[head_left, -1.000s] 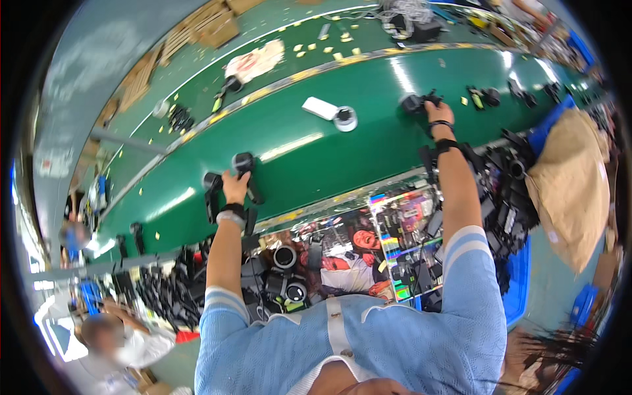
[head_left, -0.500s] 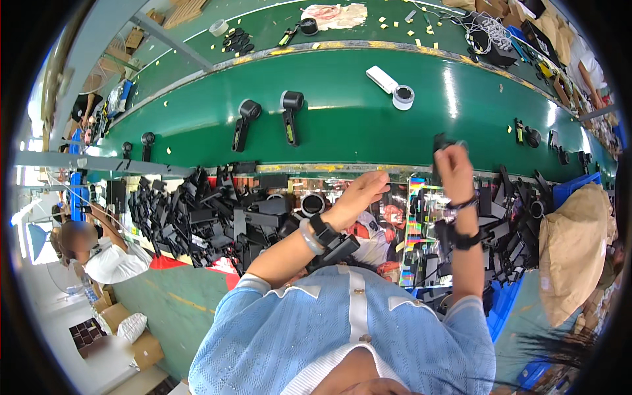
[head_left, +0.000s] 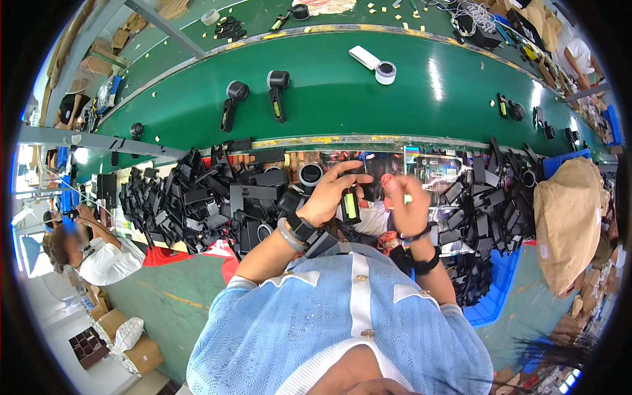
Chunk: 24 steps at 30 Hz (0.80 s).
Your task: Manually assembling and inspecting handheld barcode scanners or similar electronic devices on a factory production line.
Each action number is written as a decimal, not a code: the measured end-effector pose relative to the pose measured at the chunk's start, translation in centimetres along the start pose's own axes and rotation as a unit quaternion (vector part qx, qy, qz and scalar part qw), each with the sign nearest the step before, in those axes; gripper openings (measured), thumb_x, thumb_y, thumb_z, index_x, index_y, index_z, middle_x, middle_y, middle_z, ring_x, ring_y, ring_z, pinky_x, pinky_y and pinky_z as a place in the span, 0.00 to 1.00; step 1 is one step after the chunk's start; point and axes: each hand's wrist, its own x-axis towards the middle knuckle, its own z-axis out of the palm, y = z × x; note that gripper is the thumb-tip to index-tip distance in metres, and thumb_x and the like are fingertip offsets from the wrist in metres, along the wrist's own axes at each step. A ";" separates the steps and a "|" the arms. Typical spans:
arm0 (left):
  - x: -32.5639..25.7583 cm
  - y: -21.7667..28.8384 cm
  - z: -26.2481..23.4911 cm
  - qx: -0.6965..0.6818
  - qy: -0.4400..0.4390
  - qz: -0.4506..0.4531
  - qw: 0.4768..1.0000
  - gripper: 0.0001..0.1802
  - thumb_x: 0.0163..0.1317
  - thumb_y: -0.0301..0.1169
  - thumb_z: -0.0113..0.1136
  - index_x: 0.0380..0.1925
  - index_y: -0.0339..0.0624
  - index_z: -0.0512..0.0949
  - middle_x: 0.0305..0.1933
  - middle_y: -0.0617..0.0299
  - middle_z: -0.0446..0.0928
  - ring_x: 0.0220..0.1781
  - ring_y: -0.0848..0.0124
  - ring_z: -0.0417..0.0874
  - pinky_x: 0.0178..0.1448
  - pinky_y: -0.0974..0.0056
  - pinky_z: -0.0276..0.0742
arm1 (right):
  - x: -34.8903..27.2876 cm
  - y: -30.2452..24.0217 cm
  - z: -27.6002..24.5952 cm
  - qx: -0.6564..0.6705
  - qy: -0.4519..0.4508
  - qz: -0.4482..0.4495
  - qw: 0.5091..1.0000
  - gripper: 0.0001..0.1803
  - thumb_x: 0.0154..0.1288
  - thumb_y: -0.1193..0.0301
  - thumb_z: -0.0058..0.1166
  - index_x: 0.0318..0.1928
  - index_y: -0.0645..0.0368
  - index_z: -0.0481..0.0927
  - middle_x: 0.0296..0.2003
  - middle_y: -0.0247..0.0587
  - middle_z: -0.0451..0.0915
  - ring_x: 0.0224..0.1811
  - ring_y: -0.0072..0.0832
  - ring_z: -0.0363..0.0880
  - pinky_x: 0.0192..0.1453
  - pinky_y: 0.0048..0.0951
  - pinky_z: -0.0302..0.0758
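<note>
In front of my chest, my left hand (head_left: 326,197) holds a black fan handle (head_left: 349,207), its yellow-green battery showing on the face. Two of its fingers stretch out above the handle, while the grip itself is partly hidden. Just to the right is my right hand (head_left: 408,205), curled and smeared by motion. A small yellow-green patch shows at its fingers, but I cannot make out what it holds. On the green belt stand two black handheld fans (head_left: 277,95) (head_left: 233,105), and a white handheld fan (head_left: 374,64) lies farther right.
Black plastic parts (head_left: 197,197) heap up left of my hands, with another heap (head_left: 484,204) to the right. A blue crate (head_left: 495,304) and a brown sack (head_left: 567,224) stand at the right. Another person (head_left: 108,255) sits at the left. A metal frame bar (head_left: 99,139) crosses there.
My right hand has come back from the belt's edge, down and left beside my left hand. A black fan handle now shows at my left hand, which was bare and stretched out before.
</note>
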 end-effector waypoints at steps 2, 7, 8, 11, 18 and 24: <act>-0.6 0.8 1.2 0.002 -0.072 -0.008 0.997 0.20 0.65 0.26 0.45 0.57 0.37 0.64 0.49 0.47 0.75 0.33 0.67 0.79 0.39 0.64 0.79 | 1.0 2.5 0.5 0.209 -0.001 0.103 0.973 0.17 0.67 0.66 0.50 0.51 0.63 0.71 0.45 0.36 0.76 0.44 0.23 0.75 0.48 0.25 0.72; -1.5 2.7 3.8 -0.029 -0.177 -0.027 0.983 0.18 0.66 0.28 0.45 0.56 0.37 0.65 0.46 0.46 0.76 0.31 0.68 0.79 0.35 0.67 0.79 | -0.6 5.3 2.0 0.664 -0.304 0.154 0.665 0.31 0.66 0.55 0.50 0.63 0.57 0.60 0.46 0.42 0.73 0.48 0.32 0.76 0.48 0.36 0.77; -1.5 2.8 3.4 -0.035 -0.170 -0.022 0.985 0.18 0.66 0.28 0.45 0.55 0.38 0.66 0.46 0.48 0.76 0.30 0.68 0.80 0.33 0.67 0.79 | -1.0 4.7 2.2 0.650 -0.287 0.129 0.692 0.34 0.65 0.54 0.51 0.64 0.56 0.58 0.46 0.42 0.73 0.49 0.34 0.76 0.47 0.38 0.78; -1.7 2.3 1.8 -0.011 -0.092 0.012 0.996 0.16 0.65 0.31 0.51 0.52 0.40 0.70 0.47 0.52 0.77 0.30 0.70 0.81 0.33 0.67 0.81 | -0.2 3.8 1.4 0.589 -0.240 0.144 0.758 0.34 0.61 0.55 0.55 0.63 0.57 0.60 0.44 0.41 0.75 0.48 0.37 0.76 0.41 0.32 0.77; -2.6 1.8 2.3 0.010 -0.075 -0.096 0.993 0.19 0.68 0.42 0.48 0.47 0.35 0.70 0.37 0.53 0.79 0.25 0.73 0.79 0.31 0.68 0.80 | 1.4 2.4 -1.1 0.402 -0.038 0.151 0.902 0.32 0.54 0.70 0.62 0.57 0.69 0.64 0.48 0.43 0.74 0.50 0.28 0.74 0.55 0.29 0.72; -2.5 0.6 2.6 0.143 -0.076 -0.024 0.987 0.18 0.67 0.39 0.50 0.48 0.36 0.67 0.36 0.54 0.78 0.24 0.75 0.79 0.28 0.69 0.79 | 1.7 -0.2 -1.1 0.372 0.009 0.159 0.914 0.29 0.55 0.71 0.61 0.58 0.57 0.67 0.43 0.38 0.75 0.45 0.22 0.75 0.34 0.21 0.77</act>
